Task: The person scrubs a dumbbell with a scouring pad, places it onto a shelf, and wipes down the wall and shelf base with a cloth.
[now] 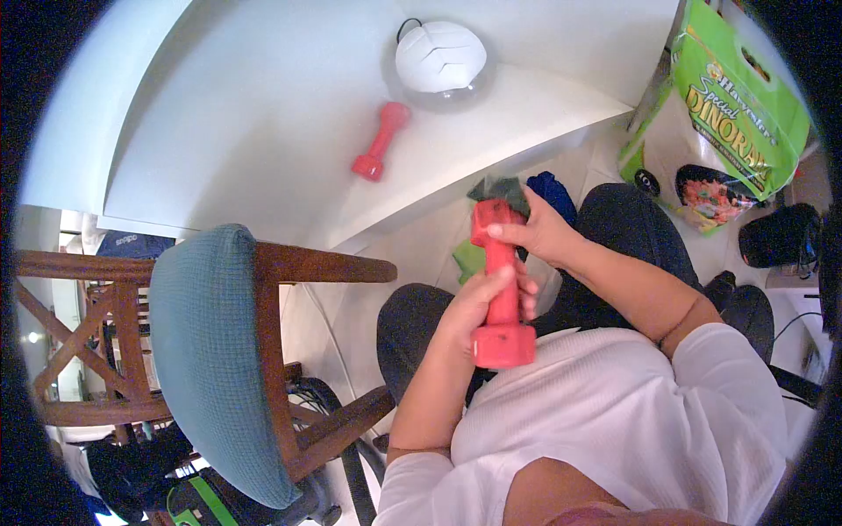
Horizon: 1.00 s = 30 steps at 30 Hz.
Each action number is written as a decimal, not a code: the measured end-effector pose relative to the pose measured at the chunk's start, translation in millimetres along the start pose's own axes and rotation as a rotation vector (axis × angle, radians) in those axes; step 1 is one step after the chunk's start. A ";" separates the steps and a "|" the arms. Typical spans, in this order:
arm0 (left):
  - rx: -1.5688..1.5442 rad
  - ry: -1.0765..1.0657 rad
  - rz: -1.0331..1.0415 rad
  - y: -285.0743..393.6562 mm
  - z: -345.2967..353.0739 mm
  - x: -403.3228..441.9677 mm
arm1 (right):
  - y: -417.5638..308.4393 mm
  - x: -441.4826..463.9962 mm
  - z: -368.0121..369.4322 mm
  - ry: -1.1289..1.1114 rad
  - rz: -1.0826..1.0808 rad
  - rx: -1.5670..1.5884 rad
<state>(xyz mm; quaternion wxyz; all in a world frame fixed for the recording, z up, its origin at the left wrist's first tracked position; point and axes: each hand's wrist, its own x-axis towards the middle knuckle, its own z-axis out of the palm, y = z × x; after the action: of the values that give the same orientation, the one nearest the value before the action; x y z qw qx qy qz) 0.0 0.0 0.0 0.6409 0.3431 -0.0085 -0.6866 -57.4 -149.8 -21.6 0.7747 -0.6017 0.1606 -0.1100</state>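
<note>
A red dumbbell (pixel 503 289) is held in front of my chest, slightly tilted. My left hand (pixel 484 302) is wrapped round its handle. At its far head, my right hand (pixel 545 230) has a dark green cloth (pixel 502 190) pressed against it, with the thumb over the near face. The other fingers of that hand are partly hidden behind the cloth and the dumbbell. A second red dumbbell (pixel 381 142) lies on the white table (pixel 263 131), beyond both hands.
A white domed device (pixel 440 58) stands at the table's back. To the left is a wooden chair with a teal cushion (pixel 210 359). A green food bag (pixel 741 114) stands at the right, near a black cylindrical object (pixel 777 235). Blue cloth (pixel 553 195) lies beyond my right wrist.
</note>
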 end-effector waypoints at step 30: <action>0.787 0.600 -0.085 -68.8 -165.4 110.9 | 139.0 111.8 -77.6 0.227 0.150 -1.040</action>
<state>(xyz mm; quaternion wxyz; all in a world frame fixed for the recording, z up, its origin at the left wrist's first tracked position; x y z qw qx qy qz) 25.9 -15.2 -208.5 0.4083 0.7416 -0.0681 -0.5278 13.1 -225.1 -186.5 0.3579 -0.8772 0.3191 -0.0247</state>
